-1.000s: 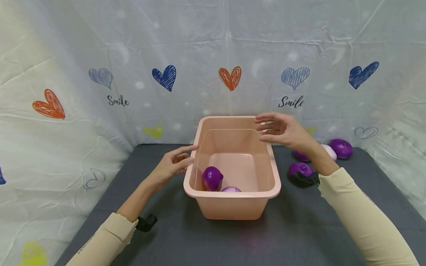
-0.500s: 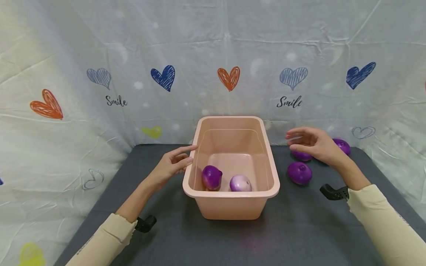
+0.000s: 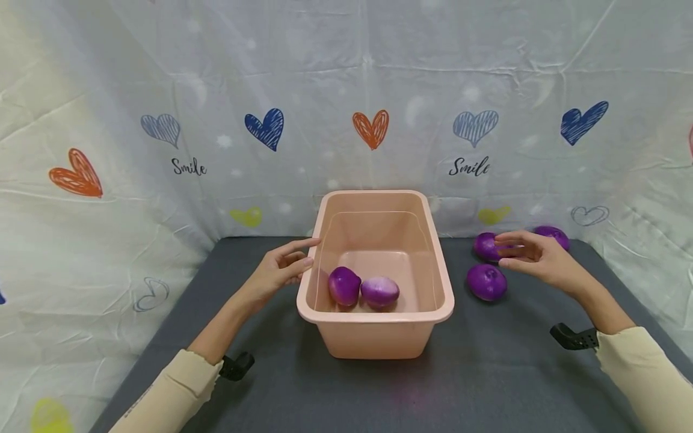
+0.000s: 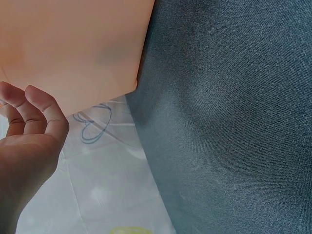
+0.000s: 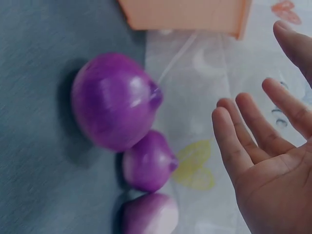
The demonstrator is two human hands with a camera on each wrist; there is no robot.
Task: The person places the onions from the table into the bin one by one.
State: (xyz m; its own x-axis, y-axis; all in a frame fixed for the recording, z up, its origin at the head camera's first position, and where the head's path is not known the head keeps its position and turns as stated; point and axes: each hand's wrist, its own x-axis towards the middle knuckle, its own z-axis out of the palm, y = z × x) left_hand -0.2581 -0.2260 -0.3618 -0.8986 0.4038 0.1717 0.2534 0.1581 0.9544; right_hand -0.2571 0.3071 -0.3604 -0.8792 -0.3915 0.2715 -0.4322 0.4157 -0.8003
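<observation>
Right hand [image 3: 545, 260], relaxed and empty, has shifted from the tub [image 3: 373, 340] to the outer onions [image 3: 486, 283] near the worktop [image 3: 465, 379]'s far right corner. Left hand [image 3: 275, 270] loosely touches the tub; only two onions [image 3: 344, 286] lie inside, now adjoining.

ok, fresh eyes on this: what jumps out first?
Probably the peach tub in the middle of the dark tabletop, with two onions side by side near its front wall. Next, the vivid purple onions on the table to the tub's right, by the person's right hand. Behind it all hangs a pale sheet printed with blue, orange and yellow hearts.
</observation>
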